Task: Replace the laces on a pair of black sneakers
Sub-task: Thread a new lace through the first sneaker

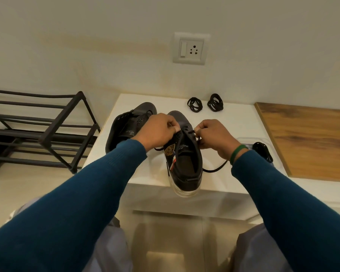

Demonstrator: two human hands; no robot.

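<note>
Two black sneakers stand on the white table. The right sneaker has its heel over the table's front edge, and a black lace runs through its eyelets and trails off to the right. My left hand grips that sneaker's left eyelet edge, fingers curled. My right hand pinches the lace at the right eyelets. The left sneaker sits behind my left hand, without a visible lace. Two coiled black laces lie at the back of the table.
A clear plastic tray holding another black lace bundle sits by my right wrist. A wooden board covers the table's right side. A black metal shoe rack stands to the left. A wall socket is above.
</note>
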